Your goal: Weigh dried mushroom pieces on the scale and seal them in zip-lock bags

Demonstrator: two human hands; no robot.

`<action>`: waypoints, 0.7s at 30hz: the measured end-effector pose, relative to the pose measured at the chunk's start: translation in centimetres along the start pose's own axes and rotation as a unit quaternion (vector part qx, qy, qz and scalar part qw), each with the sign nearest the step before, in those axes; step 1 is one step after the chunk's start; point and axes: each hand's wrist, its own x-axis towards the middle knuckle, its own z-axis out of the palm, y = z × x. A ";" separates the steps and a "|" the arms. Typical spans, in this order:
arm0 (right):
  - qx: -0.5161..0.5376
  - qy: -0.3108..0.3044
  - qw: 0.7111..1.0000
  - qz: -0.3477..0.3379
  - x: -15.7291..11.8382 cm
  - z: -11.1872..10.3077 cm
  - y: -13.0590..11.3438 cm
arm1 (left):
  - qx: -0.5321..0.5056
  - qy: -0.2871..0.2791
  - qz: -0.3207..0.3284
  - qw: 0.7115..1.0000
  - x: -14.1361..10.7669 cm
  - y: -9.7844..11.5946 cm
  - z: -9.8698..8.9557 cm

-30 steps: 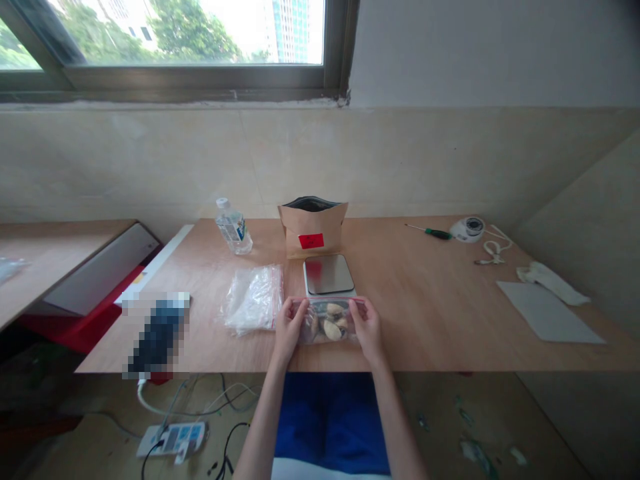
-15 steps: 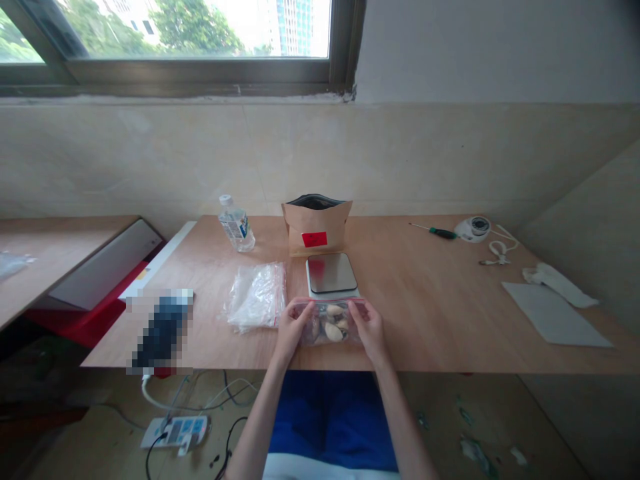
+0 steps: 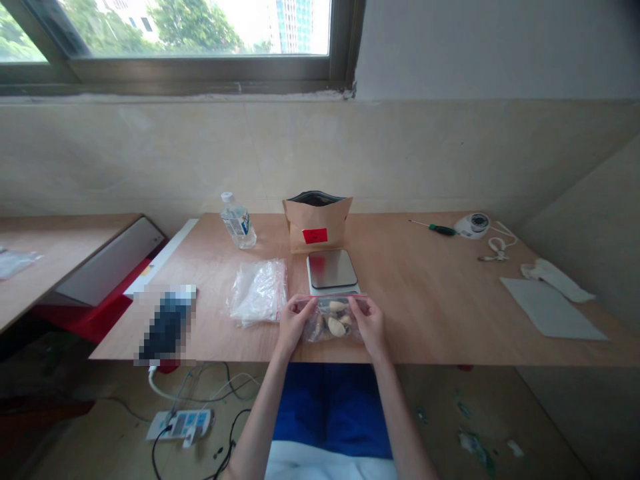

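Observation:
Between my two hands is a clear zip bag (image 3: 327, 328) with a red strip along its top edge and several pale, shell-like pieces (image 3: 337, 326) inside. My left hand (image 3: 294, 321) pinches the bag's upper left corner. At the upper right corner, my right hand (image 3: 367, 321) grips it the same way. Just beyond the bag is a small scale (image 3: 332, 269) with a shiny square plate. Behind the scale stands an open brown paper pouch (image 3: 318, 220) with a red label. A pile of clear zip bags (image 3: 259, 291) lies left of my left hand.
A water bottle (image 3: 239, 221) stands at the back left, and a blurred phone-like object (image 3: 167, 325) lies near the front left. Toward the right are a screwdriver (image 3: 442, 230), a white dome camera (image 3: 473, 226) with its cable, and a grey sheet (image 3: 550, 308). A power strip (image 3: 183, 425) sits below the table.
The view has shifted slightly. Both hands keep hold of the zip bag, with their fingers in nearly the same places along its top edge.

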 end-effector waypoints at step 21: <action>0.011 -0.033 0.999 0.005 -0.1 0.2 -0.3 | -0.028 -0.002 -0.005 1.000 0.0 0.1 0.3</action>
